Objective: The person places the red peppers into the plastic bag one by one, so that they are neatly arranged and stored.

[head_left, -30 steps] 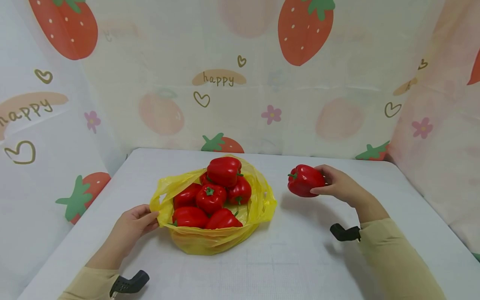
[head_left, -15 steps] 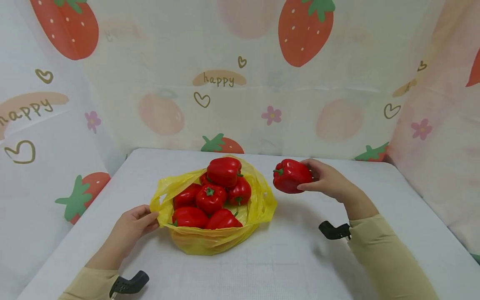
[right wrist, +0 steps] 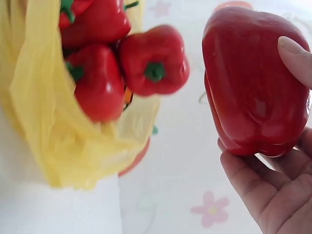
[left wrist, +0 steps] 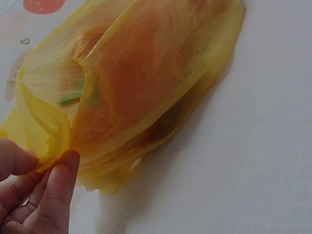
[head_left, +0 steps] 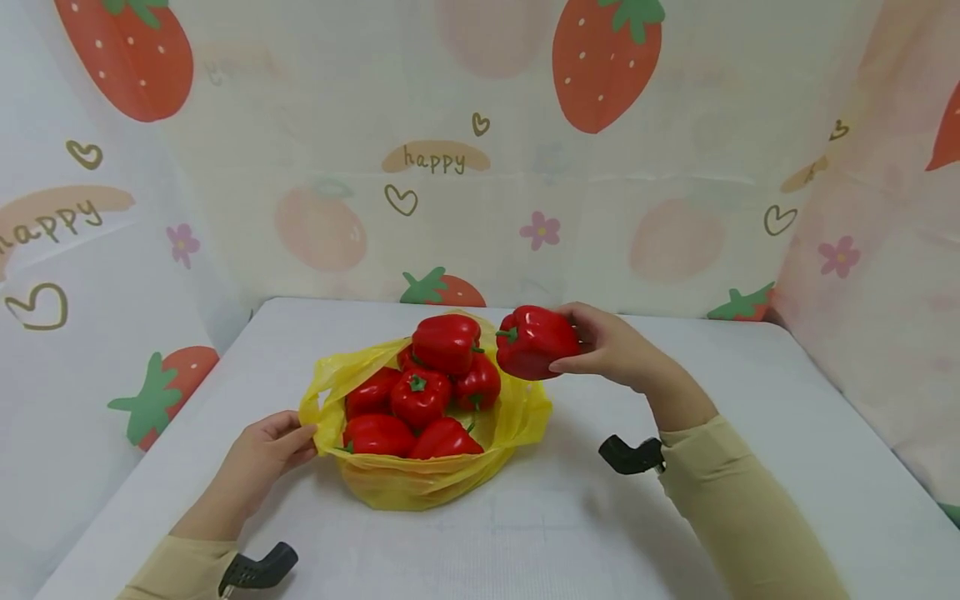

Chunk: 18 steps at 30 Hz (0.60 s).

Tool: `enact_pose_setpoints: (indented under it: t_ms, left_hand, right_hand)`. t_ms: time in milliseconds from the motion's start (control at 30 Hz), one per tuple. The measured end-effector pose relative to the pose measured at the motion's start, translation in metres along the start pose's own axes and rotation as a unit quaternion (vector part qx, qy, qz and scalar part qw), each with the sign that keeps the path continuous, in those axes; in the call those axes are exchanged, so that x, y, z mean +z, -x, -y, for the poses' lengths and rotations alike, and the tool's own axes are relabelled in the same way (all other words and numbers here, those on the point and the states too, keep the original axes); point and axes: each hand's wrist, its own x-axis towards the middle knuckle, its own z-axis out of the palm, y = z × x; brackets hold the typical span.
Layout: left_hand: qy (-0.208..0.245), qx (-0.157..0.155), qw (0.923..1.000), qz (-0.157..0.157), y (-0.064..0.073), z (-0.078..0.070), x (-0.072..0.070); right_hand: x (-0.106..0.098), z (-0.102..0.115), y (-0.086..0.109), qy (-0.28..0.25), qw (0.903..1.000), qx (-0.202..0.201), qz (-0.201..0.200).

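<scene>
A yellow plastic bag [head_left: 420,483] stands with its mouth wide on the table, and several red bell peppers [head_left: 422,398] are heaped inside it. At the bag's left edge my left hand [head_left: 258,458] pinches the plastic between thumb and fingers; the left wrist view shows the gathered film [left wrist: 48,141] in that pinch. My right hand [head_left: 618,354] grips another red bell pepper [head_left: 536,342] in the air over the bag's right rim, its green stem pointing left. In the right wrist view that held pepper [right wrist: 253,83] is apart from the peppers in the bag.
The white table [head_left: 525,542] extends in front of the bag and to its right. Behind it hangs a cloth backdrop [head_left: 600,192] printed with strawberries, hearts and flowers. Black wrist-worn devices [head_left: 258,567] sit at both sleeves.
My right hand has carried its bell pepper leftward and slightly up, from beside the bag to over its right rim. My left hand and the bag have stayed in place.
</scene>
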Motion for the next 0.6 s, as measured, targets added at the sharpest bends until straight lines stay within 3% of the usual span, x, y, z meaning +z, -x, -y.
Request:
enact_pose_setpoints:
  t_ms: [600]
  left_hand:
    - [-0.003,0.004,1.0000,-0.001,0.000,0.000,0.000]
  right_hand:
    - [0.043,0.021,-0.029,-0.006,0.9973,-0.042,0.060]
